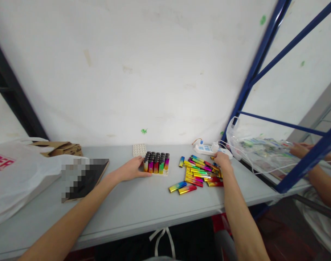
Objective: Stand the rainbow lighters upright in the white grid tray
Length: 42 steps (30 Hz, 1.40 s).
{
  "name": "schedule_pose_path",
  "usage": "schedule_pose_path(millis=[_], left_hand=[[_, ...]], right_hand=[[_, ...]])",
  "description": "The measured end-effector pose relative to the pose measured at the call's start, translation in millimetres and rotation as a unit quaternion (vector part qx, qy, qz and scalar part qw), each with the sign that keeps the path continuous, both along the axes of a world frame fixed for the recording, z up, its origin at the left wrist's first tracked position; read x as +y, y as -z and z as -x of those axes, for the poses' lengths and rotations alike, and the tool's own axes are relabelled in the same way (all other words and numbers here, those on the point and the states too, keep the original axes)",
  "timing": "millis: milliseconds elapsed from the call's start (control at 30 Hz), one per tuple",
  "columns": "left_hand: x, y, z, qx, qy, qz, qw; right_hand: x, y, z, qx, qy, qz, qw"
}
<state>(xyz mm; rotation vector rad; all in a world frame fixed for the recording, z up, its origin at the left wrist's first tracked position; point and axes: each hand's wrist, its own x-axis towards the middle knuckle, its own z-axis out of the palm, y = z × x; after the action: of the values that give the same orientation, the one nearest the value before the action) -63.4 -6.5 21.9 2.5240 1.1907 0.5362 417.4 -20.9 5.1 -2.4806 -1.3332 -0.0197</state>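
Several lighters with black tops and bright coloured bodies [156, 165] stand upright in rows in a white holder tray [163, 173]. My left hand [137, 167] grips the left side of this tray, thumb along the front and fingers toward the back. To the right lies a loose pile of shiny lighter sleeves [199, 170] in gold, red, green, blue and purple. At the pile's right back edge is my right hand [222, 159], its fingers bent down and closed among the sleeves. Its fingertips are partly hidden, so what it pinches is unclear.
Behind the lighters lies an empty white holder tray [139, 149]. A power strip [206, 149] with a plug and cables is near the wall. At left are a dark flat panel [92, 177], a plastic bag [24, 174] and cardboard [59, 148]. A blue frame [243, 94] stands right; beyond it are another person's arms [320, 174].
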Motion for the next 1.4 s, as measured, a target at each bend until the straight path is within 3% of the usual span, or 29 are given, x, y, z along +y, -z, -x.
schedule_pose_path(millis=[167, 300, 400, 567, 833, 1033, 1100, 1267, 1400], left_hand=[[1.1, 2.0, 0.8, -0.006, 0.007, 0.004, 1.0], [2.0, 2.6, 1.3, -0.01, 0.009, 0.007, 1.0], [1.9, 2.1, 1.3, -0.009, 0.009, 0.011, 1.0], [-1.0, -0.3, 0.3, -0.002, -0.004, 0.013, 1.0], [-3.4, -2.4, -1.3, 0.0, 0.001, 0.015, 1.0], [3.2, 4.5, 1.1, 0.0, 0.006, 0.001, 1.0], [4.6, 6.0, 1.8, -0.003, 0.015, 0.001, 1.0], [4.2, 5.6, 1.8, -0.005, 0.009, 0.003, 1.0], [2.8, 3.8, 0.7, -0.002, 0.017, 0.009, 1.0]], right_hand=[[6.0, -7.8, 7.7, 0.01, -0.005, 0.012, 1.0], [12.4, -15.0, 26.4, 0.003, -0.097, -0.073, 0.993], [16.4, -14.9, 53.6, 0.08, -0.229, -0.183, 0.953], [15.9, -11.6, 105.0, 0.144, -0.395, -0.269, 0.866], [2.8, -18.3, 149.4, 0.319, -0.424, -0.237, 0.814], [-6.2, -15.4, 168.5, 0.449, -0.487, -0.174, 0.728], [-6.2, -11.7, 172.1, 0.455, -0.473, -0.165, 0.736], [-6.7, -7.5, 175.3, 0.305, -0.427, -0.22, 0.822], [-11.0, -10.0, 179.8, 0.226, -0.406, -0.22, 0.857]])
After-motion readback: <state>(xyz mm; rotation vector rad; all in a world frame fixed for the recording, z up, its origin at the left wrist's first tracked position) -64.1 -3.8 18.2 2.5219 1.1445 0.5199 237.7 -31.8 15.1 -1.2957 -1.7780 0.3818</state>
